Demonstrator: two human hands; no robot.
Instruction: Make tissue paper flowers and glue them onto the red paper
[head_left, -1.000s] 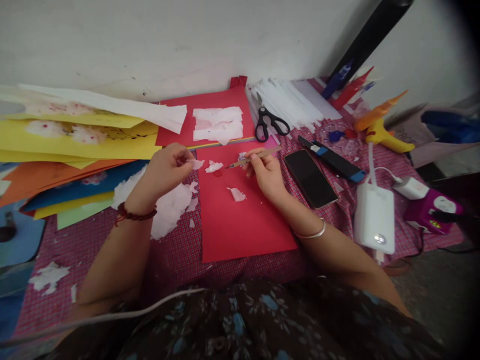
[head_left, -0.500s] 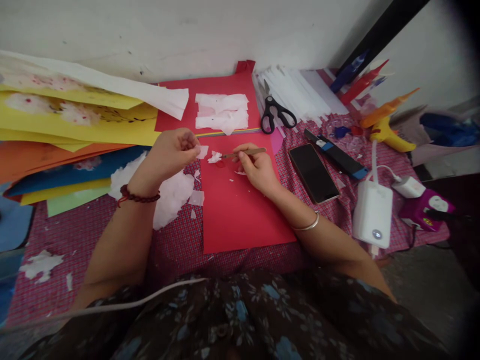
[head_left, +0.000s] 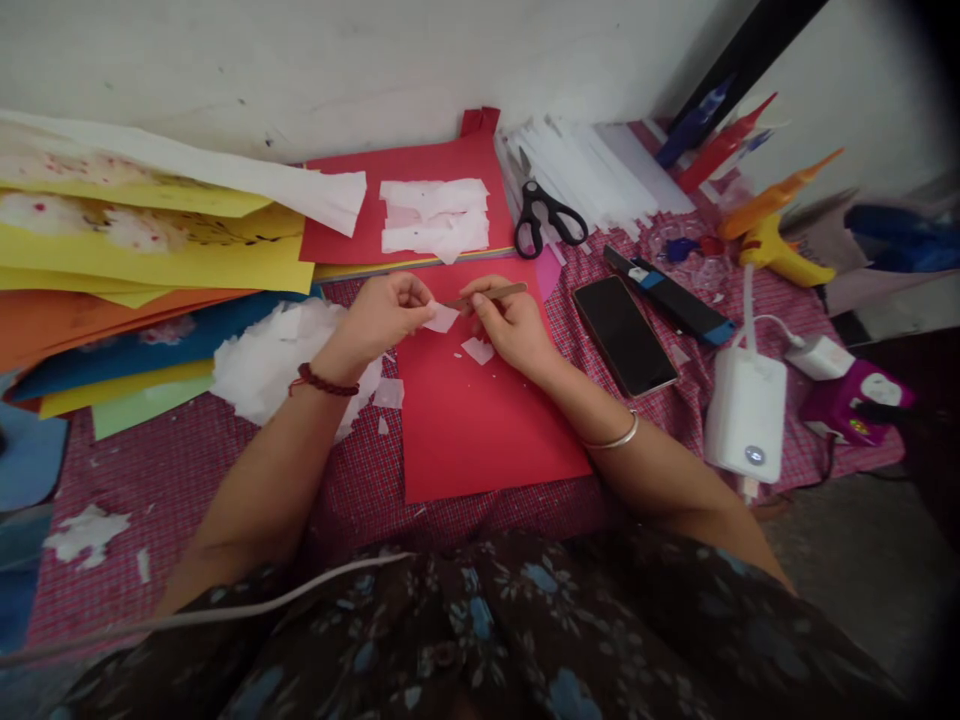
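Note:
My left hand (head_left: 394, 315) is closed, pinching a small square piece of white paper (head_left: 443, 318) over the red sheet (head_left: 487, 430). My right hand (head_left: 508, 325) is wrapped round a slim brown stick-like tool (head_left: 504, 291). Its tip points left and reaches the upper edge of the pinched paper; I cannot tell whether it touches. Just below the right fingers another white paper square (head_left: 478, 350) lies on the red sheet among tiny scraps. A heap of torn white paper (head_left: 277, 360) lies left of the sheet, partly behind my left wrist.
Black-handled scissors (head_left: 551, 218) lie behind my right hand. A phone (head_left: 626, 335), a utility knife (head_left: 675, 298), a yellow glue gun (head_left: 780, 255) and a white power bank (head_left: 746, 415) are at right. Stacked coloured sheets (head_left: 247, 245) fill the left; white strips (head_left: 592, 175) lie at the back.
My left hand has moved right with its white paper, up to the tool's tip. The crumpled white paper formerly at that tip no longer shows. My right hand has barely moved.

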